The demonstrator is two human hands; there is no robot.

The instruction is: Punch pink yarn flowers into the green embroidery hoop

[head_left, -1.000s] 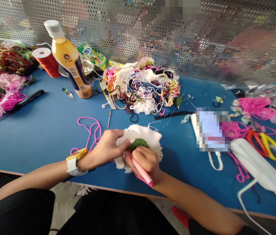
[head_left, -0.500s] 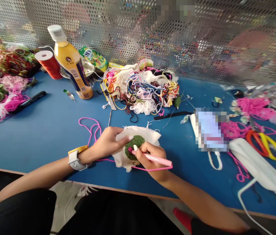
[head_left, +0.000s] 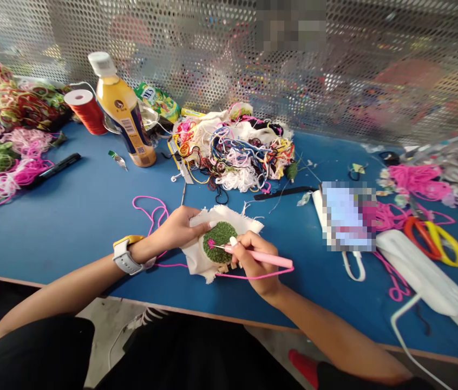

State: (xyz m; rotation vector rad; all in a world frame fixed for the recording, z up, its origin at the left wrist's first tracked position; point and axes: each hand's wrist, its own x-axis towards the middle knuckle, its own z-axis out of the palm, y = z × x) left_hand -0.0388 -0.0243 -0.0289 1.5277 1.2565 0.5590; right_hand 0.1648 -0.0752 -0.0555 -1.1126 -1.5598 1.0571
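At the far left of the blue table (head_left: 70, 216) lie loose heaps of yarn (head_left: 5, 135) in green, pink, red and yellow, with one black marker (head_left: 52, 169) just beside them. Further right stand one red thread spool (head_left: 86, 111) and one bottle of yellow drink (head_left: 125, 116) with a white cap; a green snack packet (head_left: 156, 100) lies behind the bottle.

The left hand (head_left: 178, 228), with a white and yellow watch (head_left: 127, 254) on its wrist, is closed on the left edge of a frayed white cloth (head_left: 196, 260) — thumb on top, reaching toward the round green stitched patch (head_left: 218, 246) that fills the cloth's middle. The cloth sits near the table's front edge, between the two hands. One small pink spot shows on the patch's left side.

The right hand (head_left: 255, 260) pinches a pink punch needle (head_left: 263, 257) like a pen, fingers clenched round its barrel, its metal tip touching the green patch. A strand of pink yarn (head_left: 151, 208) loops over the table behind the left hand, and a strand runs below the right hand too.

Behind the cloth is one tangled pile of mixed cords (head_left: 237, 146). To the right lie one blurred flat object, one white fabric mask (head_left: 424, 276) — its loops trailing — and one pair of orange and yellow scissors (head_left: 436, 241), beside more pink yarn.
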